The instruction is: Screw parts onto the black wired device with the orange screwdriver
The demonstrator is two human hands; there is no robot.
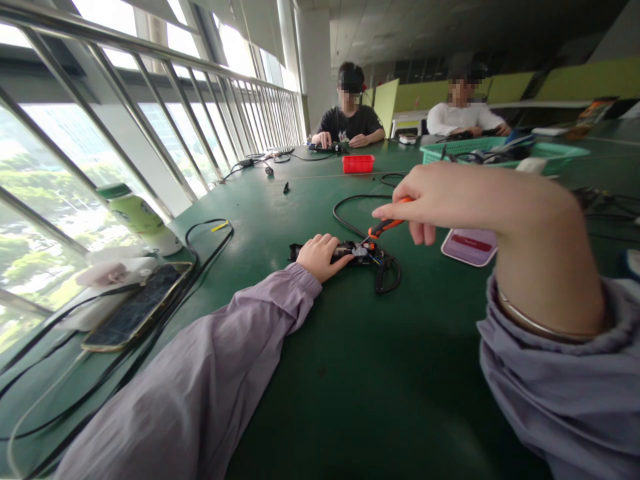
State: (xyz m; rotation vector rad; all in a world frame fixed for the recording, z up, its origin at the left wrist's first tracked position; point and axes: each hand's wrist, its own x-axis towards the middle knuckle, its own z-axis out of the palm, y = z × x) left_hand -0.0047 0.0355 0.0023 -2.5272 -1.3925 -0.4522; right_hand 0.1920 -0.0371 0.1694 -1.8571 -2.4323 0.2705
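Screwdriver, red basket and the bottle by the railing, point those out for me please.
Screwdriver point(385, 227): head view, on its black-and-orange handle.
Red basket point(358, 165): head view, on its front wall.
Bottle point(139, 217): head view, on its body, below the green cap.

Background items, green table point(350, 387).
Red bin point(359, 167), teal basket point(570, 154) farther back; capped bottle point(143, 220), dark-screened phone point(137, 310) left, near railing point(55, 25); person in black point(353, 123), person in white point(453, 120) beyond.

No legible txt, nos., brands or signs on anything in view.
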